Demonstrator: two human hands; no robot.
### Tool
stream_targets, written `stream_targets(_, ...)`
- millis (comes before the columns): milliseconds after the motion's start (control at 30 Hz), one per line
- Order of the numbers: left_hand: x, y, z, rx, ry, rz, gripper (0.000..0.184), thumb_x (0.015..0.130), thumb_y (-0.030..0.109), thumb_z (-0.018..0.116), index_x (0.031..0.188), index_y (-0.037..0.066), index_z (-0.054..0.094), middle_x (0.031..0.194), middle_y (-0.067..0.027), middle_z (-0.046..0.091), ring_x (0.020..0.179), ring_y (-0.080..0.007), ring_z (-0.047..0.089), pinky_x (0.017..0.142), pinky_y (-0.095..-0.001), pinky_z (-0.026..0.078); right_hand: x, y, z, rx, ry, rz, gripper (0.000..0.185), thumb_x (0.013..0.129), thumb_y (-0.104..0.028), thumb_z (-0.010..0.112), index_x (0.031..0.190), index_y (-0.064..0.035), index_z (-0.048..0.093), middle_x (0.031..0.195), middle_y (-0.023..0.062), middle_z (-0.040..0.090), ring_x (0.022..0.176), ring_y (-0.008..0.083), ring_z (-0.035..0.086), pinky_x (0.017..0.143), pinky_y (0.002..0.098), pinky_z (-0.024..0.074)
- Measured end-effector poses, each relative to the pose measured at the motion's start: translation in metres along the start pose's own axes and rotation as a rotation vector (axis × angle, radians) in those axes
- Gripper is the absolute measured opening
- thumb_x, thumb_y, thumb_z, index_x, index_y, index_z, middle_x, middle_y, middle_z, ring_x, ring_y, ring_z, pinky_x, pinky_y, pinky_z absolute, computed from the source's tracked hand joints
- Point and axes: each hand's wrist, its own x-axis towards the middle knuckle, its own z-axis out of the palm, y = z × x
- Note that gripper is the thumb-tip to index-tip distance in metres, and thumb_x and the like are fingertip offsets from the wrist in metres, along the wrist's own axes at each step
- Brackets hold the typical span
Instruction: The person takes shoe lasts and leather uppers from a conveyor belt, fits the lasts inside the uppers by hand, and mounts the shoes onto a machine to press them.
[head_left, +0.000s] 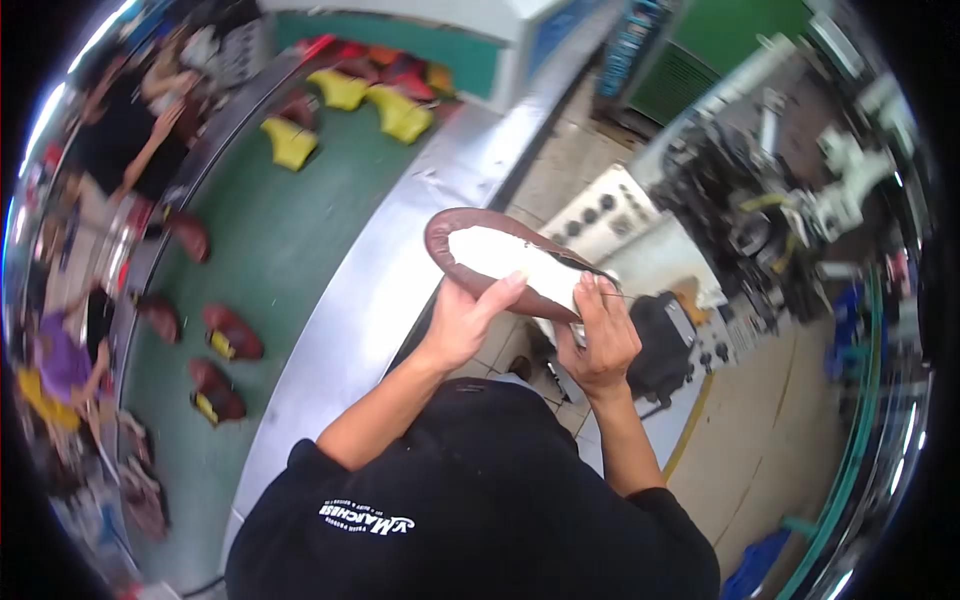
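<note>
A brown leather shoe upper (465, 217) is held up in front of my chest, its white sole side (505, 255) facing me and its rounded toe pointing to the upper left. My left hand (470, 320) grips the lower edge near the toe, with the thumb on the white surface. At the narrower right end my right hand (600, 340) is closed on the shoe, its fingertips on the white surface by the edge. What lies under the shoe is hidden.
A green conveyor (290, 240) with a metal edge (340, 300) runs along the left, carrying brown shoes (232, 332) and yellow pieces (400, 115). Other people (130, 140) are beyond it. Machinery (760, 230) and a control panel (605, 210) stand to the right.
</note>
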Motion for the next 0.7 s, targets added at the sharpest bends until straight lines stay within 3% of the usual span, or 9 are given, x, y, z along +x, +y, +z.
stream_targets(67,-0.012,0.009,-0.026,-0.058,0.062,-0.036,0.038,0.094,0.016,0.07,0.125,-0.002,0.059,0.116,-0.0071,0.066,0.107,-0.0149,0.061,0.093,-0.0326,0.05,0.001,-0.021,0.023,0.018,-0.017,-0.058,0.044,0.077,-0.01,0.079,0.118,0.0014,0.068,0.122,0.0187,0.07,0.108,0.0433,0.067,0.093,0.0484,0.0556)
stream_targets(200,-0.026,-0.001,-0.065,-0.152,0.156,0.083,0.031,0.095,0.013,0.068,0.121,-0.002,0.061,0.112,-0.0061,0.067,0.103,-0.0134,0.062,0.089,-0.0307,0.051,0.005,-0.049,0.054,0.107,-0.041,-0.091,0.044,0.079,-0.011,0.078,0.12,0.0018,0.067,0.123,0.0185,0.07,0.112,0.0423,0.066,0.095,0.0493,0.0541)
stream_targets(400,-0.033,0.021,-0.099,0.023,0.241,0.1,0.031,0.098,0.018,0.065,0.121,-0.002,0.059,0.112,-0.0061,0.066,0.102,-0.0127,0.062,0.087,-0.0305,0.051,0.026,-0.069,0.089,0.221,-0.067,-0.146,0.049,0.076,-0.008,0.08,0.122,0.0025,0.066,0.122,0.0198,0.07,0.113,0.0412,0.066,0.097,0.0489,0.053)
stream_targets(500,-0.03,0.015,-0.115,-0.217,0.376,0.157,0.034,0.103,0.025,0.057,0.123,-0.003,0.057,0.112,-0.007,0.066,0.103,-0.0139,0.063,0.089,-0.0312,0.051,0.035,-0.071,0.111,0.296,-0.086,-0.168,0.05,0.074,-0.007,0.08,0.122,0.0024,0.066,0.121,0.0198,0.07,0.112,0.0405,0.067,0.097,0.0481,0.0536)
stream_targets(600,-0.019,0.029,-0.124,-0.397,0.553,0.122,0.038,0.107,0.028,0.048,0.128,-0.002,0.056,0.122,-0.0106,0.066,0.113,-0.0208,0.064,0.1,-0.0361,0.049,0.047,-0.073,0.133,0.393,-0.114,-0.2,0.052,0.071,0.003,0.078,0.121,0.0044,0.064,0.116,0.0229,0.07,0.106,0.0441,0.067,0.094,0.0493,0.0543)
stream_targets(700,-0.011,0.015,-0.142,-0.276,0.575,0.137,0.037,0.108,0.026,0.046,0.128,-0.002,0.056,0.124,-0.0104,0.065,0.115,-0.0193,0.062,0.101,-0.0365,0.048,0.054,-0.067,0.156,0.44,-0.131,-0.225,0.051,0.071,0.003,0.078,0.12,0.0037,0.064,0.114,0.0227,0.07,0.103,0.0443,0.068,0.092,0.049,0.0548)
